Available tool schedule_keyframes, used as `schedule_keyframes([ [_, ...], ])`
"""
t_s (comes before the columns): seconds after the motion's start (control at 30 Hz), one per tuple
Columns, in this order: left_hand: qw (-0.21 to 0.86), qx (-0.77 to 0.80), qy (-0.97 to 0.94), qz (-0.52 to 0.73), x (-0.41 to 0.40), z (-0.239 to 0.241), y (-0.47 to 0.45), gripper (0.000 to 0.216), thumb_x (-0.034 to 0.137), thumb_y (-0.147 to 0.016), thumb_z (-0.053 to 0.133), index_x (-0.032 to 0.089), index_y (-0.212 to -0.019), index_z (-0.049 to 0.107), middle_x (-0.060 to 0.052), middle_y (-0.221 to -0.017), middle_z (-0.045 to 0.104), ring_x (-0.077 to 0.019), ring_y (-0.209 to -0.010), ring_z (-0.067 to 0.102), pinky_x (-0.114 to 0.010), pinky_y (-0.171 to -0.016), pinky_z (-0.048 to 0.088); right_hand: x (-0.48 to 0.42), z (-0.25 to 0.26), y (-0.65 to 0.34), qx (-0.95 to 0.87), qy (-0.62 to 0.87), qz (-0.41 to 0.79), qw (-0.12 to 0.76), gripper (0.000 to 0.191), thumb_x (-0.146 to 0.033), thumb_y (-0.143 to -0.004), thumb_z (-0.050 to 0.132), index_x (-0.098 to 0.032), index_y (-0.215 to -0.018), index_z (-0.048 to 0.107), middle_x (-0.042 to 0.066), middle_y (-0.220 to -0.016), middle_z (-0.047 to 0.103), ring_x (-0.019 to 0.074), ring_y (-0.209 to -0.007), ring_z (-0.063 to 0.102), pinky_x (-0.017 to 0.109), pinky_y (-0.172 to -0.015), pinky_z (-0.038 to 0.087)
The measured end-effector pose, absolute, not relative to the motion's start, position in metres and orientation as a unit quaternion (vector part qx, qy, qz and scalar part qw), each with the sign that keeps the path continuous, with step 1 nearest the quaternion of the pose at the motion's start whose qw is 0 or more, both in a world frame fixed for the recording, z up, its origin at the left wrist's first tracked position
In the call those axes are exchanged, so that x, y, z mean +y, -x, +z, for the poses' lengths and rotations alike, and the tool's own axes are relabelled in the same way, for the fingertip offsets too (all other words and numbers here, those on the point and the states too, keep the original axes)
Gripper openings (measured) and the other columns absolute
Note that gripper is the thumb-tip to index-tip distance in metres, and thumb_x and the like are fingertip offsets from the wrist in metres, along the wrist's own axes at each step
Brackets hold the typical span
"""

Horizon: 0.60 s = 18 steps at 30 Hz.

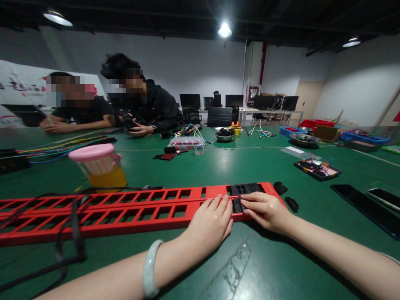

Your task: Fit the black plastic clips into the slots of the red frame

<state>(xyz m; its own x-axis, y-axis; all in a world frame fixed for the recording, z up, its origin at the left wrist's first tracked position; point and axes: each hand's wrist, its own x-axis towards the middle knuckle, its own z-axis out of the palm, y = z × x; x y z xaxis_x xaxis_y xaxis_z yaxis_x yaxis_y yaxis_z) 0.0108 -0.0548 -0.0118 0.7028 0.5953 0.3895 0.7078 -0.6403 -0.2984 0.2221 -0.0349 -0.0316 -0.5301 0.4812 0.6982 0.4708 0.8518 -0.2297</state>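
Observation:
A long red slotted housing (pixel 196 193) with two rows of cut-outs lies across the table before me. My left hand (pixel 210 220) rests palm down on its near rail, fingers stretched out over the red surface. Thumb and fingers of my right hand (pixel 265 209) pinch a black plastic module (pixel 238 205) at a near-row slot; the fingers partly cover it. Several black modules (pixel 245 188) sit in the far row at the right end. Beyond that end lie two loose black pieces, one farther back (pixel 280 188) and one nearer (pixel 291 204).
A pink-lidded cup (pixel 108 171) stands behind the housing. Black cable (pixel 75 225) crosses its left part. Phones (pixel 365 208) and a small tray with wires (pixel 317 168) are on the right. Metal bowls, a parts box (pixel 186 143) and two seated people are across the table.

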Motion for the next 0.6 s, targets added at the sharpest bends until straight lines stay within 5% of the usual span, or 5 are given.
schedule_keyframes([
  [0.6, 0.226, -0.365, 0.896, -0.114, -0.056, -0.01, -0.012, 0.036, 0.026, -0.082, 0.04, 0.008, -0.111, 0.051, -0.017, -0.114, 0.056, -0.0277, -0.105, 0.052, -0.042, -0.087, 0.041, -0.037, -0.021, -0.222, -0.885, 0.254, 0.028, 0.389, 0.028, -0.025, -0.077, 0.056, -0.017, -0.103, 0.062, 0.012, -0.098, 0.065, 0.0203, -0.091, 0.058, 0.037, -0.079, 0.05],
])
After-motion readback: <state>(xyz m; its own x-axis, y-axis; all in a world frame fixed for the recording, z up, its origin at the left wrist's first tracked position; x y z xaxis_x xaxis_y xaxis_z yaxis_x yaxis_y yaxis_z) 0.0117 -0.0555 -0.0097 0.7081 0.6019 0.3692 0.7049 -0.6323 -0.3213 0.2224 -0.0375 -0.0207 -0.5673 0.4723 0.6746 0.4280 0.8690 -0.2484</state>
